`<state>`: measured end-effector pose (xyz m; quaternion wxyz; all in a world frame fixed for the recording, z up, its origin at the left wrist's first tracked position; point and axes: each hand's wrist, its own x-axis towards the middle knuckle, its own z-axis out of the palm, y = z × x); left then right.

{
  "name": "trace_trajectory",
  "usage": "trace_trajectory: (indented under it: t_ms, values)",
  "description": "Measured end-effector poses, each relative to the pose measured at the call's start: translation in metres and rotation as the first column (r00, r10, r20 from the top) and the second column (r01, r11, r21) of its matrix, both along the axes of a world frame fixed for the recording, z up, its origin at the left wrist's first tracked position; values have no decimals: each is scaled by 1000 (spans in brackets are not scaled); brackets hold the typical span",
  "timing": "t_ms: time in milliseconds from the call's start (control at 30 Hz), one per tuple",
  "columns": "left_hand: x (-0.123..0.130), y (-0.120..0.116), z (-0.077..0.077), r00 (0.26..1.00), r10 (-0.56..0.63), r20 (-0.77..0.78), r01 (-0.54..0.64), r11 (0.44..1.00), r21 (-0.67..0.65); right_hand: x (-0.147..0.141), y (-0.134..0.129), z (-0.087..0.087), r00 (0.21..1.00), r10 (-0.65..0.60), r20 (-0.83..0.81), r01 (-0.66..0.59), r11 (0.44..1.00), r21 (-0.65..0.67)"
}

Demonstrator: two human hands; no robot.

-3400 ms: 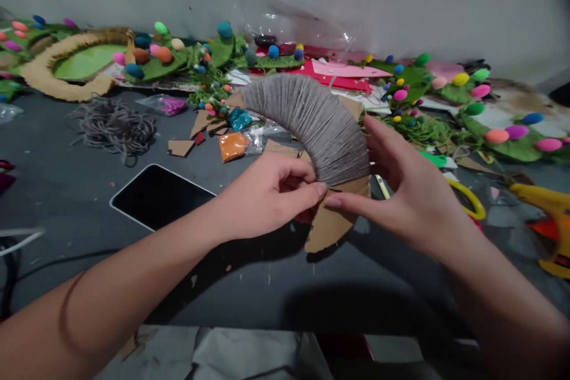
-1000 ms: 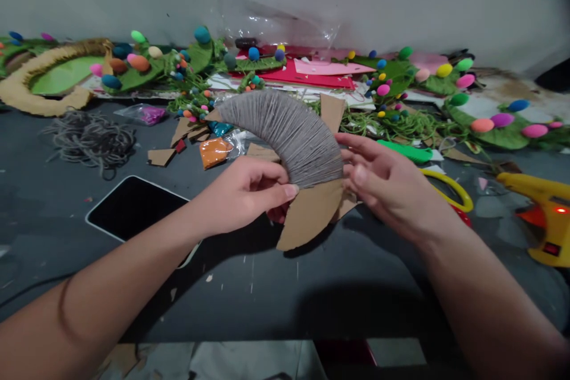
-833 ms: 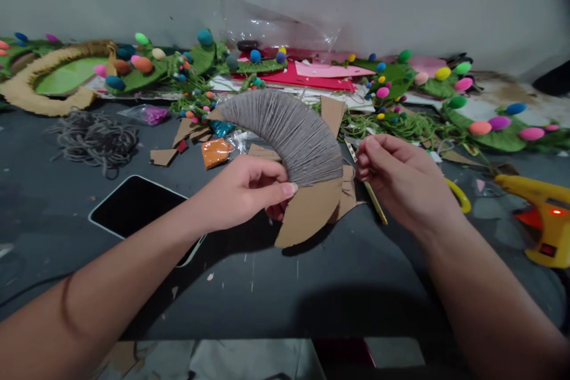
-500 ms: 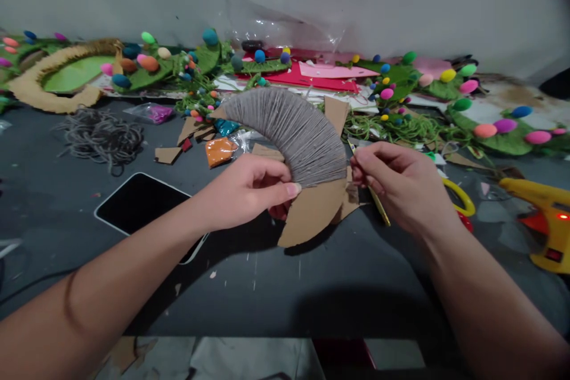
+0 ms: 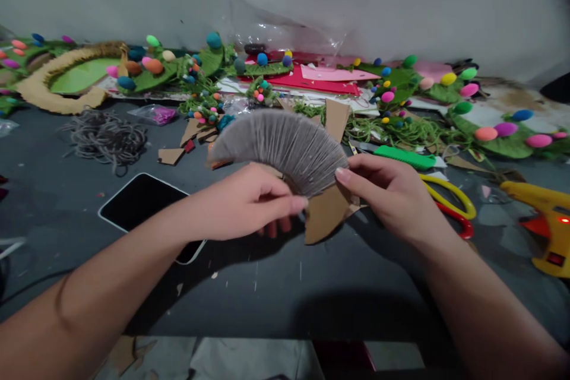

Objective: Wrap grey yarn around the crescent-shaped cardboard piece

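Observation:
A curved cardboard piece wound with grey yarn (image 5: 285, 145) is held above the table between both hands. Bare brown cardboard (image 5: 327, 214) shows at its lower right end, and its left end is blurred. My left hand (image 5: 262, 205) pinches the inner edge near where the winding stops, thumb in front. On the outer edge, my right hand (image 5: 385, 190) grips with its thumb on the yarn and fingers behind. A tangled heap of grey yarn (image 5: 107, 136) lies at the left.
A phone (image 5: 146, 205) lies beside my left forearm. To the right are yellow-and-red-handled scissors (image 5: 465, 205), a green cutter (image 5: 405, 157) and a yellow glue gun (image 5: 545, 202) with a red light. Green wreaths with coloured eggs (image 5: 445, 86) line the back, near cardboard scraps (image 5: 170, 156).
The wrapped piece has tilted, its left end dropping lower and blurring. My right hand has moved left onto its outer edge. The green cutter shows more fully.

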<state>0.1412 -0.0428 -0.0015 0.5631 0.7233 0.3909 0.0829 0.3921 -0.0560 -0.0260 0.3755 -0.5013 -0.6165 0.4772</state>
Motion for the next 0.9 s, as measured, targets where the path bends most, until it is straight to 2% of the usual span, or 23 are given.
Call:
trace_trajectory:
  t_ms: [33,67,100,133,167,200,233,267,333,400,500,767,900]
  values:
    - [-5,-3,8,994,-99,-52,100,995,15,-1,-1,0,1000,10,1,-10,1000,-25]
    - [-11,-5,16,991,-134,-30,136,986,97,-1,-1,0,1000,24,11,-24,999,-43]
    - [-17,-6,23,998,-24,61,7,961,276,-2,-1,-1,999,39,28,-37,998,-51]
    - [-21,-5,28,961,158,226,-251,840,480,-3,-1,-1,998,51,49,-49,998,-45]
    - [-25,-3,31,918,265,296,-395,678,620,-5,-1,-2,996,63,68,-61,998,-35]
    - [-27,0,31,902,326,283,-425,559,712,-6,-2,-2,994,75,84,-73,997,-24]
    - [-28,5,28,921,329,207,-367,561,742,-8,-2,-3,992,86,94,-85,996,-14]
    - [-27,10,22,950,282,134,-284,601,747,-10,-2,-4,990,96,100,-96,995,-8]
    - [-23,19,8,986,164,-23,-109,746,656,-13,-2,-5,988,113,101,-113,994,-11]
    - [-17,24,-5,991,94,-90,-21,799,601,-14,-3,-5,988,121,97,-119,993,-28]
    - [-10,24,-13,994,82,-70,-26,813,582,-13,-3,-7,989,119,90,-116,992,-42]
    - [-5,18,-11,994,104,31,-103,812,575,-14,-5,-6,997,11,82,-14,999,44]
    - [-2,15,-12,993,88,83,-120,815,567,-16,-7,-3,999,5,46,-7,999,40]
